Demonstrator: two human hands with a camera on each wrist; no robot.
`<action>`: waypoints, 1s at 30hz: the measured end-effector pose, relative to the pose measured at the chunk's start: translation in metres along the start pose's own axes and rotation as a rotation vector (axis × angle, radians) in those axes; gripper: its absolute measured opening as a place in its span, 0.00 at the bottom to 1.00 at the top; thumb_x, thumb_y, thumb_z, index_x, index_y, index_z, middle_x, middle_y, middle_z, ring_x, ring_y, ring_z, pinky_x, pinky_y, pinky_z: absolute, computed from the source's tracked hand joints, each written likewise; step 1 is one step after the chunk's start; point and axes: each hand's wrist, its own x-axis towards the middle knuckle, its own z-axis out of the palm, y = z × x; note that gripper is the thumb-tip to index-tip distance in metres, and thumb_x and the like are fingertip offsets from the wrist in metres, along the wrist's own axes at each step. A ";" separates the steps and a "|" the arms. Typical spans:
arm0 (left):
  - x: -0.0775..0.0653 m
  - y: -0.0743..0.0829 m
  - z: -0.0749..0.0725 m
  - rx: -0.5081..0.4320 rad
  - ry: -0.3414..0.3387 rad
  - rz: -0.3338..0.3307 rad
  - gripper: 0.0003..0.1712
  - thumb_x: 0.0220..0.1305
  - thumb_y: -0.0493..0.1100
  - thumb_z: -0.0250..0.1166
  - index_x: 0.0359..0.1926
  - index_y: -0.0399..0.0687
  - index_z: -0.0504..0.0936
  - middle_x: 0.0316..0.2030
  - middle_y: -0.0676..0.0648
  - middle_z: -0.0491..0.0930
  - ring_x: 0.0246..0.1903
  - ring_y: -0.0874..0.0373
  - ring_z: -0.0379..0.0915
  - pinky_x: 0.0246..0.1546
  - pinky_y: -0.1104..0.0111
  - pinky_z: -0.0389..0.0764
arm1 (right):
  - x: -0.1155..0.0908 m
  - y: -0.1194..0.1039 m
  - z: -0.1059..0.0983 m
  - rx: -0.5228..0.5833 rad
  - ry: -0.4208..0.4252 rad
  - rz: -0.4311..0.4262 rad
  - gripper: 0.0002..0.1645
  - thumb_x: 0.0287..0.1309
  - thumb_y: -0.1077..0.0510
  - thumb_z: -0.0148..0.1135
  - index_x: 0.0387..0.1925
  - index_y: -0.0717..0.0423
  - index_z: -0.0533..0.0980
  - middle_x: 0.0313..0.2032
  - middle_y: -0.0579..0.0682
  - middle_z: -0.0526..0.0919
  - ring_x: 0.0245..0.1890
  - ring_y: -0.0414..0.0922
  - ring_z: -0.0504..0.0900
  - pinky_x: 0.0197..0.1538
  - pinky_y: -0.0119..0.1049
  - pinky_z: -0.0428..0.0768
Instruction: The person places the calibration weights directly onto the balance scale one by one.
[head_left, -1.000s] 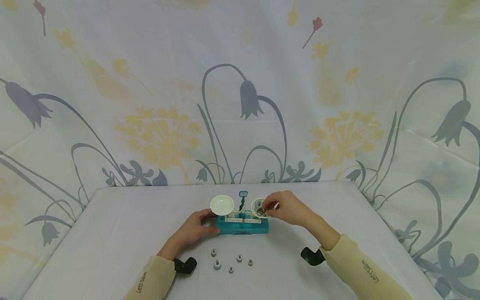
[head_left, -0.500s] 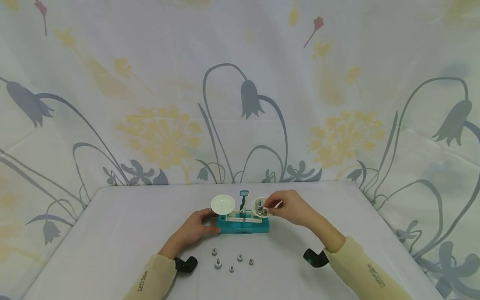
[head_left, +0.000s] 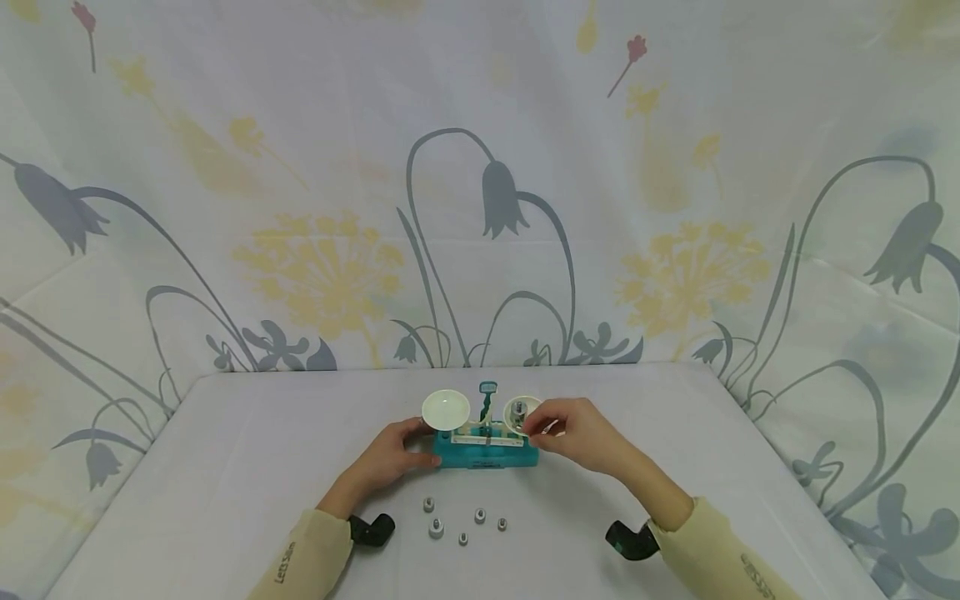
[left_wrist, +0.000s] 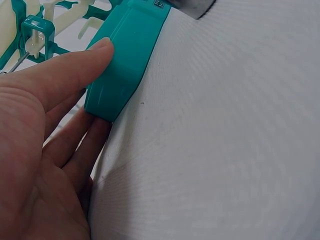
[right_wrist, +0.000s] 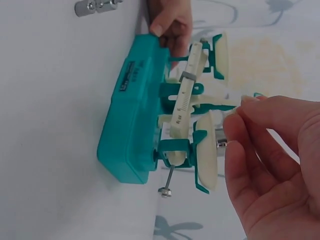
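A small teal balance scale (head_left: pixel 487 454) with two cream pans stands on the white table. My left hand (head_left: pixel 386 460) grips the left end of its base, with the thumb (left_wrist: pixel 95 62) across the front and other fingers behind. The left pan (head_left: pixel 446 409) shows nothing in it. In the right pan (right_wrist: pixel 207 157) stands a metal weight (head_left: pixel 518 408), with more metal partly hidden below it. My right hand (head_left: pixel 581 433) is at that pan's near right edge, thumb and fingertips drawn together. Whether something small lies between them is hidden.
Several loose metal weights (head_left: pixel 437 527) stand on the table in front of the scale. Black wrist devices (head_left: pixel 632 540) are on both forearms. A printed floral cloth (head_left: pixel 480 275) rises behind the table's back edge.
My right hand has dipped slightly toward the near edge of the right pan, hiding the smaller metal piece seen half a second ago. The left hand and scale have stayed in place.
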 end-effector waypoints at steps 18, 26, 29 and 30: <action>-0.001 0.001 0.000 -0.011 -0.002 0.023 0.31 0.54 0.42 0.76 0.60 0.41 0.78 0.58 0.43 0.78 0.65 0.42 0.66 0.66 0.44 0.61 | -0.010 0.000 0.037 0.105 -0.061 -0.034 0.08 0.57 0.67 0.69 0.39 0.60 0.84 0.36 0.47 0.86 0.37 0.38 0.81 0.42 0.34 0.83; 0.000 0.002 0.001 -0.032 -0.001 0.023 0.31 0.54 0.41 0.76 0.58 0.41 0.79 0.58 0.43 0.78 0.65 0.42 0.67 0.67 0.45 0.61 | -0.015 0.009 0.055 0.176 -0.117 -0.006 0.08 0.58 0.66 0.69 0.41 0.60 0.84 0.39 0.52 0.87 0.39 0.38 0.82 0.42 0.34 0.82; 0.000 0.002 0.000 -0.020 -0.001 0.024 0.31 0.54 0.42 0.76 0.59 0.41 0.79 0.58 0.44 0.78 0.65 0.42 0.67 0.67 0.45 0.61 | -0.017 0.013 0.062 0.197 -0.131 -0.005 0.08 0.57 0.67 0.69 0.40 0.60 0.84 0.38 0.51 0.87 0.38 0.38 0.82 0.41 0.34 0.82; 0.000 0.002 0.000 -0.017 -0.001 0.022 0.31 0.54 0.42 0.76 0.59 0.41 0.79 0.58 0.44 0.78 0.65 0.42 0.67 0.67 0.45 0.61 | -0.018 0.014 0.064 0.201 -0.134 0.001 0.08 0.57 0.67 0.70 0.40 0.59 0.84 0.38 0.50 0.87 0.38 0.38 0.82 0.41 0.34 0.82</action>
